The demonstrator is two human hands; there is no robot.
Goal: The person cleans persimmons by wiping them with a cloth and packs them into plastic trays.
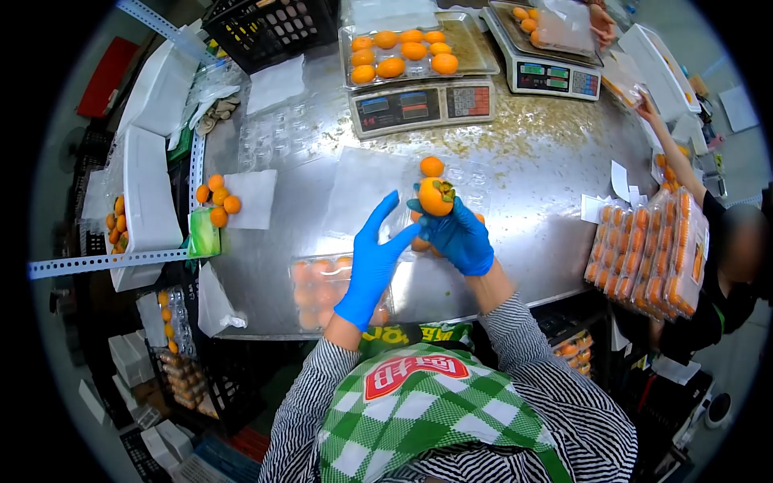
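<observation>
My right hand, in a blue glove, holds an orange persimmon with its leafy green top turned up to the right. Just left of it is my left hand, also gloved in blue, its thumb and fingers apart and nothing in them. Under and behind my right hand lies a clear plastic tray; another persimmon sits at its far end, and more are partly hidden by the hand. A filled clear pack of persimmons lies at the table's near edge, partly behind my left forearm.
A digital scale carries a tray of several persimmons; a second scale stands right of it. Stacked filled packs occupy the right edge, beside another person's arm. Loose persimmons lie at left, near a white foam box.
</observation>
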